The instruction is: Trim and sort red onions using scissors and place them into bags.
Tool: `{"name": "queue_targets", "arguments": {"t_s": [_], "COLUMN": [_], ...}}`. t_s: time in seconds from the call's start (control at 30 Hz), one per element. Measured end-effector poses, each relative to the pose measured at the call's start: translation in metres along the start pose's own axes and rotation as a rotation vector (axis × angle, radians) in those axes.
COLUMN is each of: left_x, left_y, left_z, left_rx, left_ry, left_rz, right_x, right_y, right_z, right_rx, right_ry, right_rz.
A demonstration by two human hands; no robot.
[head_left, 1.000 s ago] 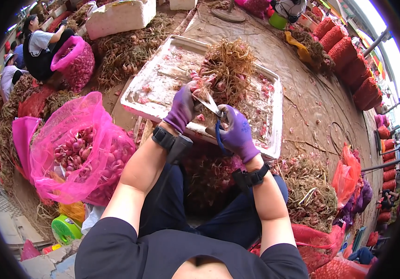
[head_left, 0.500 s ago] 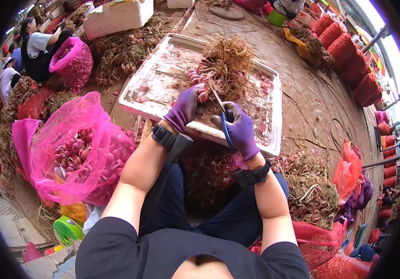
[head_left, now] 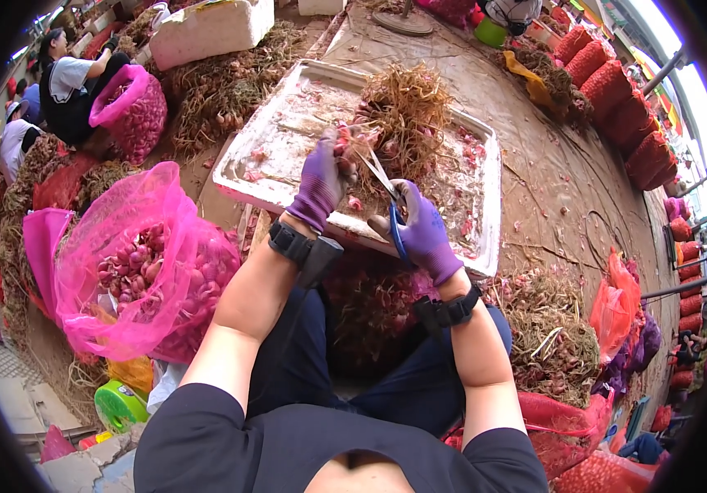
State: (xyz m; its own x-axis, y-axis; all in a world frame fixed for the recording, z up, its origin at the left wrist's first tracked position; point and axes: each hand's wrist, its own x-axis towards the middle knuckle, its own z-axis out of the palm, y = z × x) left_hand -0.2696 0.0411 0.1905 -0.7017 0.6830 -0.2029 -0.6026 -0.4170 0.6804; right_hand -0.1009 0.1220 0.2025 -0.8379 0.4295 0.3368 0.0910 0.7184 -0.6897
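Observation:
My left hand (head_left: 324, 179), in a purple glove with grey fingers, is closed on a few red shallots (head_left: 344, 140) at the near edge of a bunch with dry straw-coloured stems (head_left: 407, 111). In my right hand (head_left: 424, 228), gloved the same way, is a pair of scissors (head_left: 381, 172) with blue handles. The blades point up and left toward the shallots and the stem ends beside my left fingers. Below them is a shallow white foam tray (head_left: 247, 195), dirty inside and scattered with bits of red skin. One loose shallot (head_left: 354, 203) lies near my left hand.
A pink mesh bag (head_left: 115, 283) of shallots stands at left. Dried shallot bunches (head_left: 550, 337) lie at right beside a red mesh bag (head_left: 563, 423). Full red sacks (head_left: 616, 99) line the far right. A seated person (head_left: 70, 82) works at far left near a white foam box (head_left: 214, 33).
My left hand has moved slightly up and left, with its fingers now turned up around the shallots. The scissors stay close by, and a loose shallot now shows on the tray.

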Motion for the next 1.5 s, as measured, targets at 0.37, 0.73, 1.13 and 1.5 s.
{"name": "queue_targets", "arguments": {"t_s": [0.37,0.73,1.13,1.5], "left_x": [0.004,-0.009,0.005,-0.007], "left_y": [-0.006,-0.011,-0.006,0.001], "left_z": [-0.007,0.01,-0.014,0.004], "left_rx": [-0.009,0.301,-0.216,0.087], "left_ry": [-0.066,-0.176,-0.508,-0.36], "left_rz": [-0.083,0.2,-0.587,-0.486], "right_x": [0.001,-0.001,0.009,0.001], "right_y": [-0.011,-0.005,0.004,0.01], "right_z": [-0.003,-0.01,-0.019,-0.007], "right_rx": [0.074,-0.094,-0.031,-0.082], "right_ry": [-0.043,-0.068,0.174,0.079], "right_rz": [0.04,0.176,-0.178,-0.069]}}
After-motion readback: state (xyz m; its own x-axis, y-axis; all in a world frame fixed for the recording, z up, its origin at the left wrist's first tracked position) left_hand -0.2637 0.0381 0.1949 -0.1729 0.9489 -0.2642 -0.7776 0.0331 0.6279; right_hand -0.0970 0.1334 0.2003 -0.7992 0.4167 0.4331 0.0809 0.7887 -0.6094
